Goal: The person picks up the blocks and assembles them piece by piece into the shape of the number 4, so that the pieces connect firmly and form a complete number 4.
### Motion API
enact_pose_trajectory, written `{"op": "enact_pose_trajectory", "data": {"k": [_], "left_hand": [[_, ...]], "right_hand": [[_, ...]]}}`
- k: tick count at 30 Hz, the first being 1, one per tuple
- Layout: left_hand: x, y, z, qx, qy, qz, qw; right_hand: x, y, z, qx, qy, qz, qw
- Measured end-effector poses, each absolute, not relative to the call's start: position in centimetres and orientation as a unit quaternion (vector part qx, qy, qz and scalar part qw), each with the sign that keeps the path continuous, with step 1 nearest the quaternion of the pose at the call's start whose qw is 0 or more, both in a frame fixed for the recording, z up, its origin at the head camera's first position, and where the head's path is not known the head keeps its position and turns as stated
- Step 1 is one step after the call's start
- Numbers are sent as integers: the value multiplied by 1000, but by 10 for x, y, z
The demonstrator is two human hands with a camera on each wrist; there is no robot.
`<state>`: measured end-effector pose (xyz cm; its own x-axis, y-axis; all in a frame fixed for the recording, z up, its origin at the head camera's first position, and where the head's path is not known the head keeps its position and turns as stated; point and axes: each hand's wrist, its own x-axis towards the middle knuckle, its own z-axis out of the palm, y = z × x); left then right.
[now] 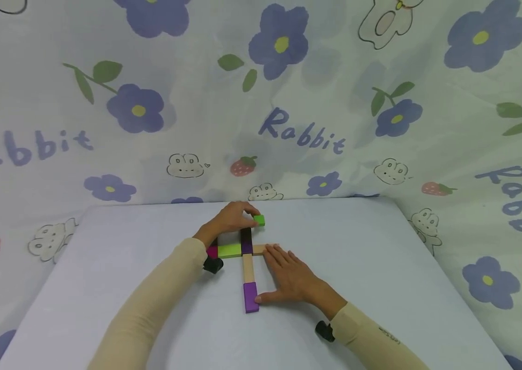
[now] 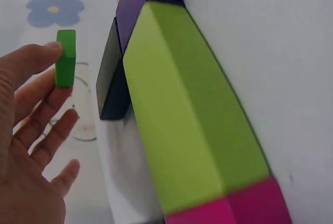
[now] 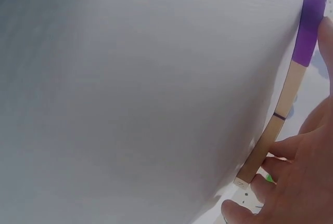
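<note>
My left hand [image 1: 230, 218] pinches a small green block [image 2: 66, 60] between thumb and fingertips, near the far end of a cross-shaped layout of blocks. At its crossing lies a dark purple block [image 1: 247, 247], with a dark block [image 2: 112, 78] running away behind it. To the left come a lime green block [image 1: 230, 251] and a magenta block [image 1: 212, 252]. Toward me a plain wooden block [image 1: 248, 268] meets a purple block [image 1: 251, 298]. My right hand [image 1: 293, 277] lies spread, fingertips at the right wooden block [image 3: 257, 154] and thumb against the purple block's side.
The blocks lie on a white table [image 1: 358, 246]. Behind it hangs a curtain [image 1: 223, 113] printed with flowers and rabbits. Another dark piece shows partly behind the left wrist. Black wrist cameras are strapped under both wrists.
</note>
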<state>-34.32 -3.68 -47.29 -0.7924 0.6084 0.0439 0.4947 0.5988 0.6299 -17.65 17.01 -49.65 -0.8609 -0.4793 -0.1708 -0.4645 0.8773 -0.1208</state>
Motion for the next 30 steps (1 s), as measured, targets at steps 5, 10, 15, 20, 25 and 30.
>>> {"op": "enact_pose_trajectory", "data": {"k": [5,10,15,20,25,30], "left_hand": [[-341,-55,-472,295,893,330,84],[-339,-75,-475,275,899,332,76],[-339,-96,-477,263,903,332,66],[-339,-114,-477,243,907,339,62],[-337,-128,-479,220,914,336,63],[-335,-137,-482,212,916,334,61]], "right_hand": [[-176,170,-498,-242,964,-40,100],[-175,170,-496,-237,965,-47,103],[-174,170,-495,-236,965,-51,105],[-174,170,-496,-236,965,-51,101],[-174,170,-495,-243,964,-54,95],[-173,170,-494,-247,963,-58,88]]}}
